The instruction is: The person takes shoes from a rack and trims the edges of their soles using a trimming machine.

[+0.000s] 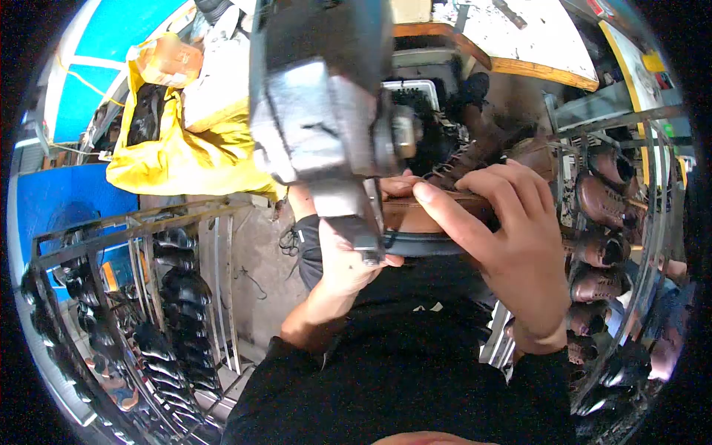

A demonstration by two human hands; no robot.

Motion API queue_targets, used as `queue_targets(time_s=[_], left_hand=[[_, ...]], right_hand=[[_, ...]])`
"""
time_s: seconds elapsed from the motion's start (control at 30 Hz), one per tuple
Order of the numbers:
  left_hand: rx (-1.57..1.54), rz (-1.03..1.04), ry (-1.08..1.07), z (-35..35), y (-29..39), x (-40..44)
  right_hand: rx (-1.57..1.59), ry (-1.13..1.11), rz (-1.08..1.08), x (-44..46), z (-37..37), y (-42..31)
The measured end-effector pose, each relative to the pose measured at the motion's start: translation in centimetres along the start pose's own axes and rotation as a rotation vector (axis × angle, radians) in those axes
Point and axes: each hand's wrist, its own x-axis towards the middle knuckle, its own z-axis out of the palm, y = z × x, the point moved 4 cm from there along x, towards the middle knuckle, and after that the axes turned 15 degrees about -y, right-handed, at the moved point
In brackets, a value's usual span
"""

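Note:
A brown leather shoe [404,218] with a dark sole [426,245] lies sideways in front of my body, under the head of a grey and black machine [311,111]. My right hand [515,233] grips the shoe from the right, thumb and fingers over its upper edge. From the left, my left hand [345,256] holds the near side by the sole. The machine's lower arm [352,215] hides part of that hand and the shoe's left end. Just beyond my fingers sits another brown laced shoe [460,152].
Metal racks with black shoes [185,297] stand on the left, and racks with brown shoes [604,200] on the right. A yellow bag [178,167] is left of the machine. A white-topped table [534,37] with a wooden edge stands at the back right.

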Motion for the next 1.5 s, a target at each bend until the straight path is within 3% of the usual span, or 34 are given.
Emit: queue_targets(time_s=[0.2, 0.3, 0.5, 0.53, 0.63, 1.13, 1.5], left_hand=[[-0.250, -0.150, 0.216, -1.2, -0.3, -2.0], [0.055, -0.123, 0.124, -1.5, 0.9, -1.3], [0.345, -0.155, -0.136, -0.1, 1.5, 0.2], [0.178, -0.111, -0.083, 0.7, 1.6, 0.5], [0.298, -0.014, -0.175, 0.4, 1.3, 1.1], [0.116, 0.036, -0.062, 0.2, 0.2, 0.2], [0.124, -0.001, -0.024, 0.7, 0.5, 0.5]], right_hand=[[-0.025, -0.051, -0.040, 1.3, -0.1, -1.1], [0.076, -0.017, -0.033, 1.2, 1.6, -0.3], [0.334, 0.131, 0.000, -1.0, 3.7, 1.0], [0.346, 0.149, 0.016, -1.3, 3.8, 1.0], [0.281, 0.140, 0.025, -1.6, 3.2, 1.0], [0.093, -0.012, 0.005, -0.8, 1.0, 0.8], [0.101, 0.049, 0.020, -0.8, 1.3, 0.8]])
